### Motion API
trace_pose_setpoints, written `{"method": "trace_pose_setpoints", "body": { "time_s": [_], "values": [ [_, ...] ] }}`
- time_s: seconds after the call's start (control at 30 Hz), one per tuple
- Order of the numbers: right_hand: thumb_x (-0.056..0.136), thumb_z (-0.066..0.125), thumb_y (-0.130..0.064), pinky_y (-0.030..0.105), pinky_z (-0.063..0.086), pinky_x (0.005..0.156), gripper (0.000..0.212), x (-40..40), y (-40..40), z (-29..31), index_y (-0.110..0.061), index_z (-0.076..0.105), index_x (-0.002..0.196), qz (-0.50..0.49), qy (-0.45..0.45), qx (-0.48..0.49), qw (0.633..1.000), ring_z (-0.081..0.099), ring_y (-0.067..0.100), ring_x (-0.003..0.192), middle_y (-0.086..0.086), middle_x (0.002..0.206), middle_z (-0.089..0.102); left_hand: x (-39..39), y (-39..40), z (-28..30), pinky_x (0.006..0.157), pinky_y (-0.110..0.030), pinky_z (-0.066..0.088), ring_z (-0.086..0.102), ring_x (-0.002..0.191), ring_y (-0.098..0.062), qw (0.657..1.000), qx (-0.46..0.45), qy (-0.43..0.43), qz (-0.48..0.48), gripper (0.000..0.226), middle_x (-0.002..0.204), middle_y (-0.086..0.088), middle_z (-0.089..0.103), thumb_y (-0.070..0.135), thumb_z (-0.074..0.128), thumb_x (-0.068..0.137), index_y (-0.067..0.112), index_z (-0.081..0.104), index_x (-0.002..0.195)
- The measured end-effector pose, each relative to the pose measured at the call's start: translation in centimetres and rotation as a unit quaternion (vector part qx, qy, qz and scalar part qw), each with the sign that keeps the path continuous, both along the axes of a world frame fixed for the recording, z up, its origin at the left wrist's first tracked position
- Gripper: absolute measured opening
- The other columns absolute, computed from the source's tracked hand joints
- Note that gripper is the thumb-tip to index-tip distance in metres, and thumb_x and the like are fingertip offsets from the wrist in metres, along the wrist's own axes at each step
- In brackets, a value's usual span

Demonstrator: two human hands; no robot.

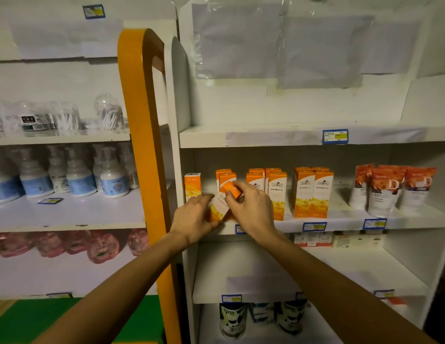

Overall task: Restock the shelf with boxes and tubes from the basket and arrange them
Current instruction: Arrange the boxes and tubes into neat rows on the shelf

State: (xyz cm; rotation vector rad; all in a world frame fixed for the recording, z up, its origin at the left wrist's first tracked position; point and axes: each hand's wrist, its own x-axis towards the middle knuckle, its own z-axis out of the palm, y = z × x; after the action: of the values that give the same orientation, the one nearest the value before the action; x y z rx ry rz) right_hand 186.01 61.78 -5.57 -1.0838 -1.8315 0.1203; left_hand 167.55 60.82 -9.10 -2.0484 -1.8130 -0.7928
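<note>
middle shelf (pixel 340 223): orange boxes (pixel 312 194) and tubes (pixel 380 192) already standing in rows. left hand (pixel 191 217) and right hand (pixel 251 207) both grip one tilted orange box (pixel 222 203) at the near left gap; placing unfinished, basket unseen.

Just one camera here, head-mounted, wide-angle, looking forward and a bit down, straight at the white shelf (pixel 315 220) from close up, about arm's reach. Both forearms come in from the bottom edge, and the orange post (pixel 142 145) bends from lens distortion.
</note>
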Motion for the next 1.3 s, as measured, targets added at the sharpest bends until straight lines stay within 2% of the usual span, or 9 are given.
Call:
{"method": "trace_pose_setpoints", "body": {
  "time_s": [0.1, 0.43, 0.57, 0.7, 0.8, 0.87, 1.03, 1.17, 1.3],
  "values": [
    [0.096, 0.054, -0.050, 0.035, 0.057, 0.086, 0.047, -0.4, 0.6, 0.3, -0.024, 0.057, 0.135, 0.019, -0.024, 0.007, 0.999, 0.063, 0.014, 0.105, -0.004, 0.120, 0.066, 0.4, -0.1, -0.1, 0.087, -0.032, 0.057, 0.061, 0.110, -0.015, 1.000, -0.003, -0.021, 0.004, 0.068, 0.126, 0.003, 0.062, 0.063, 0.066, 0.082, 0.028, 0.043, 0.137],
    [0.099, 0.053, -0.040, 0.031, 0.056, 0.086, 0.037, -2.8, 2.1, 2.8, -0.021, 0.060, 0.130, 0.116, -0.010, 0.013, 0.993, 0.062, 0.009, 0.102, -0.003, 0.125, 0.063, -1.1, -1.9, -1.4, 0.070, -0.016, 0.053, 0.068, 0.093, -0.008, 0.980, 0.018, -0.199, 0.019, 0.065, 0.115, 0.006, 0.069, 0.064, 0.065, 0.083, 0.024, 0.049, 0.132],
    [0.097, 0.059, -0.032, 0.040, 0.053, 0.096, 0.045, -4.7, 3.5, 4.6, -0.024, 0.050, 0.140, 0.102, -0.107, 0.004, 0.989, 0.060, 0.019, 0.115, -0.001, 0.139, 0.056, -2.8, -3.4, -2.5, 0.072, -0.024, 0.060, 0.069, 0.095, -0.010, 0.971, 0.029, -0.236, 0.029, 0.067, 0.117, 0.008, 0.068, 0.069, 0.065, 0.079, 0.027, 0.050, 0.130],
    [0.094, 0.063, -0.031, 0.040, 0.042, 0.106, 0.057, -7.2, 3.9, 5.1, -0.022, 0.043, 0.147, 0.096, -0.219, -0.023, 0.971, 0.048, 0.025, 0.134, 0.003, 0.149, 0.048, -3.5, -4.1, -2.8, 0.068, -0.025, 0.062, 0.070, 0.090, -0.008, 0.972, 0.030, -0.230, 0.039, 0.066, 0.115, 0.007, 0.070, 0.071, 0.063, 0.079, 0.027, 0.052, 0.128],
    [0.092, 0.067, -0.023, 0.041, 0.050, 0.102, 0.061, -8.8, 4.2, 4.7, -0.022, 0.041, 0.148, 0.099, -0.202, -0.050, 0.973, 0.053, 0.027, 0.129, 0.006, 0.145, 0.052, -3.5, -4.1, -2.7, 0.068, -0.026, 0.062, 0.070, 0.088, -0.007, 0.968, 0.033, -0.247, 0.039, 0.069, 0.113, 0.007, 0.070, 0.076, 0.058, 0.076, 0.027, 0.053, 0.125],
    [0.091, 0.068, -0.019, 0.042, 0.051, 0.101, 0.062, -9.4, 4.5, 4.5, -0.021, 0.043, 0.147, 0.094, -0.199, -0.061, 0.974, 0.055, 0.028, 0.127, 0.007, 0.143, 0.054, -3.5, -4.1, -2.6, 0.069, -0.024, 0.061, 0.069, 0.090, -0.008, 0.968, 0.031, -0.245, 0.042, 0.063, 0.114, 0.006, 0.070, 0.067, 0.065, 0.080, 0.025, 0.053, 0.126],
    [0.088, 0.072, -0.027, 0.036, 0.053, 0.095, 0.047, -8.8, 4.5, 4.4, -0.019, 0.058, 0.133, 0.126, -0.138, -0.065, 0.980, 0.060, 0.023, 0.116, 0.005, 0.128, 0.061, -4.1, -4.0, -2.3, 0.068, -0.018, 0.056, 0.064, 0.088, -0.005, 0.965, 0.045, -0.258, 0.035, 0.058, 0.114, 0.007, 0.068, 0.057, 0.070, 0.082, 0.023, 0.054, 0.126],
    [0.085, 0.076, -0.032, 0.033, 0.056, 0.090, 0.046, -5.8, 3.5, 2.7, -0.019, 0.061, 0.125, 0.134, -0.048, -0.070, 0.987, 0.062, 0.014, 0.107, -0.001, 0.119, 0.064, -4.0, -4.1, -2.9, 0.070, -0.021, 0.059, 0.068, 0.093, -0.008, 0.957, 0.051, -0.285, 0.032, 0.055, 0.115, 0.004, 0.069, 0.055, 0.071, 0.082, 0.022, 0.055, 0.123],
    [0.086, 0.076, -0.024, 0.028, 0.060, 0.081, 0.038, -3.4, 1.5, 0.7, -0.020, 0.058, 0.119, 0.157, 0.106, -0.128, 0.974, 0.068, 0.010, 0.097, -0.004, 0.111, 0.067, -3.3, -4.3, -3.4, 0.067, -0.021, 0.057, 0.070, 0.098, -0.016, 0.943, 0.041, -0.325, 0.056, 0.052, 0.119, 0.000, 0.068, 0.053, 0.072, 0.083, 0.022, 0.054, 0.120]
  ]
}}
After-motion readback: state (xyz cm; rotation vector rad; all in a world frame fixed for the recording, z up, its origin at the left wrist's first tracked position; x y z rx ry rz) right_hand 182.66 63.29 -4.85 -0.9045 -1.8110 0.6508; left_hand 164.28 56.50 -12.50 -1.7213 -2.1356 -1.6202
